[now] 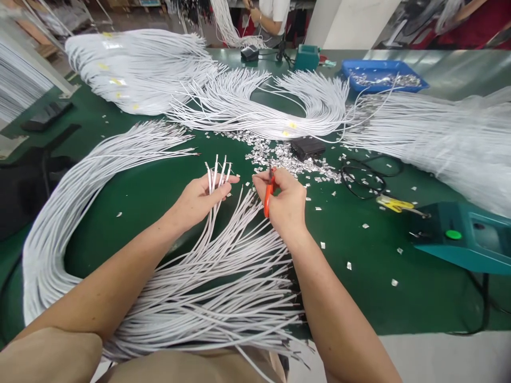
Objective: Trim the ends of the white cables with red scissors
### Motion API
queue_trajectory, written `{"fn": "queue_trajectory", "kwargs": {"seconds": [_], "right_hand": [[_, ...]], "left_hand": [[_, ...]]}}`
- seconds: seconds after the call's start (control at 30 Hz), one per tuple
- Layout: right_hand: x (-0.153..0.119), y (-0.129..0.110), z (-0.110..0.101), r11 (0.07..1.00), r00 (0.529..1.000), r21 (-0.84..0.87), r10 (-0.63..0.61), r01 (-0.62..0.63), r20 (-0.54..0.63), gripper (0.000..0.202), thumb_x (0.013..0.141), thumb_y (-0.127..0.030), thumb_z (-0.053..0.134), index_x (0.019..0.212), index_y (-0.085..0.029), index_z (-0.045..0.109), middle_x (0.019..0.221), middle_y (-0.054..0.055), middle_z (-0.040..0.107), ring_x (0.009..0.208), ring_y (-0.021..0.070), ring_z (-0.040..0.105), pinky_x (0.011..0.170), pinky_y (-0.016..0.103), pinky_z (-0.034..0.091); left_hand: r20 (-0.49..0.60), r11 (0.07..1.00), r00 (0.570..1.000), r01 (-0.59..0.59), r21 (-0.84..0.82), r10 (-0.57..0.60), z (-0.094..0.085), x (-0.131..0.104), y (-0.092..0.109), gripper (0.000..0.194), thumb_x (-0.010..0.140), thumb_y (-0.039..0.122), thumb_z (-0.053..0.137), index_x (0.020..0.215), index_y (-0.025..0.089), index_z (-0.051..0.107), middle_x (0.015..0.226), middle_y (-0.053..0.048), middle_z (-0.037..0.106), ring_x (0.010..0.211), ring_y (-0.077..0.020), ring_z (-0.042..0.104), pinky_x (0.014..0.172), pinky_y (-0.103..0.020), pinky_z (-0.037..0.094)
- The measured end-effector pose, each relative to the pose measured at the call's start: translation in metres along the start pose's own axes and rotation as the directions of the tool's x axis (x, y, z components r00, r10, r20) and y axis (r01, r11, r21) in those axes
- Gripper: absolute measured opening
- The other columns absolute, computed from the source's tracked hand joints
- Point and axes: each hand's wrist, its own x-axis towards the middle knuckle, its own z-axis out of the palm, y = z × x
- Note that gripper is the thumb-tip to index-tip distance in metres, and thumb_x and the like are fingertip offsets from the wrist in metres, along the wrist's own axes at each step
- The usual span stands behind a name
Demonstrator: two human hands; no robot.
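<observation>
Several white cables (216, 187) stand up between the thumb and fingers of my left hand (199, 198), their stripped ends pointing away from me. My right hand (286, 199) is wrapped round a small pair of cutters with orange handles (268, 198); the dark jaws point forward. A short gap lies between the two hands. Below them, a large bundle of white cables (223, 287) fans out to the right, with dark or bare wire at the tips. It curves round on the left under my left forearm.
Silvery foil scraps (275, 151) lie scattered past my hands, beside a black block (307, 148). Farther back are more cable bundles (139, 69) and a blue tray (383, 74). At right stand a teal machine (463, 236) and yellow-handled pliers (395, 204). A person (271, 16) works opposite.
</observation>
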Motion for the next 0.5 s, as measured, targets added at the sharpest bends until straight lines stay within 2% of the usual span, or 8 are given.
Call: {"fn": "queue_trajectory", "kwargs": {"seconds": [0.07,0.13,0.2,0.3,0.4,0.47,0.5], "right_hand": [[0.0,-0.005,0.0,0.972,0.995,0.21,0.099,-0.102,0.025,0.011,0.081,-0.028,0.063,0.082,-0.02,0.07,0.084,0.002,0.066,0.075,0.0146,0.057,0.071,0.03,0.044],[0.001,-0.009,-0.001,0.923,0.981,0.333,0.169,-0.193,0.099,0.013,0.08,-0.029,0.065,0.086,-0.021,0.073,0.085,0.002,0.067,0.076,0.0139,0.058,0.074,0.03,0.045],[0.001,-0.011,-0.001,0.882,0.96,0.388,0.209,-0.267,0.186,0.014,0.079,-0.032,0.067,0.084,-0.021,0.074,0.083,0.001,0.068,0.076,0.0138,0.059,0.076,0.031,0.046],[0.0,-0.012,0.0,0.807,0.928,0.478,0.222,-0.348,0.301,0.013,0.075,-0.034,0.072,0.081,-0.022,0.074,0.082,0.0,0.069,0.077,0.0136,0.06,0.078,0.031,0.047],[-0.001,-0.011,0.002,0.728,0.911,0.564,0.214,-0.39,0.353,0.013,0.072,-0.033,0.075,0.077,-0.022,0.072,0.079,-0.001,0.068,0.075,0.0128,0.06,0.078,0.03,0.047],[-0.001,-0.011,0.003,0.729,0.911,0.564,0.209,-0.388,0.356,0.016,0.072,-0.036,0.074,0.076,-0.021,0.07,0.076,-0.001,0.066,0.073,0.0126,0.059,0.077,0.03,0.047],[-0.002,-0.011,0.003,0.762,0.916,0.531,0.206,-0.37,0.344,0.017,0.074,-0.038,0.072,0.077,-0.021,0.069,0.076,-0.001,0.065,0.072,0.0126,0.058,0.076,0.03,0.047]], "left_hand": [[-0.009,0.999,1.0,0.003,0.05,-0.002,0.0,-0.001,0.0,0.039,0.079,0.046,0.069,0.108,0.021,0.072,0.087,-0.005,0.071,0.079,-0.02,0.065,0.073,-0.031,0.052],[-0.018,1.0,1.0,-0.006,0.019,0.006,0.002,-0.001,-0.001,0.038,0.074,0.044,0.074,0.104,0.02,0.072,0.082,-0.003,0.07,0.075,-0.019,0.063,0.073,-0.031,0.05],[-0.017,0.999,1.0,-0.023,-0.023,0.023,0.005,-0.001,-0.001,0.035,0.071,0.042,0.077,0.097,0.02,0.069,0.08,-0.001,0.067,0.071,-0.0173,0.062,0.071,-0.03,0.049],[0.045,0.997,0.998,-0.028,-0.076,0.032,0.009,-0.002,0.0,0.029,0.069,0.038,0.079,0.085,0.019,0.063,0.075,0.0,0.062,0.068,-0.0151,0.059,0.067,-0.028,0.047],[0.085,0.976,0.996,0.001,-0.216,0.017,0.011,-0.004,0.005,0.029,0.071,0.034,0.078,0.072,0.018,0.053,0.079,0.0,0.062,0.069,-0.0127,0.057,0.065,-0.026,0.046],[0.065,0.948,0.998,0.015,-0.318,0.006,0.012,-0.004,0.008,0.038,0.07,0.032,0.078,0.065,0.018,0.044,0.081,-0.001,0.063,0.069,-0.0118,0.058,0.062,-0.024,0.045],[0.049,0.937,0.999,0.019,-0.348,-0.003,0.012,-0.004,0.009,0.039,0.069,0.031,0.079,0.064,0.018,0.042,0.081,-0.001,0.064,0.068,-0.0114,0.058,0.059,-0.023,0.044]]}}
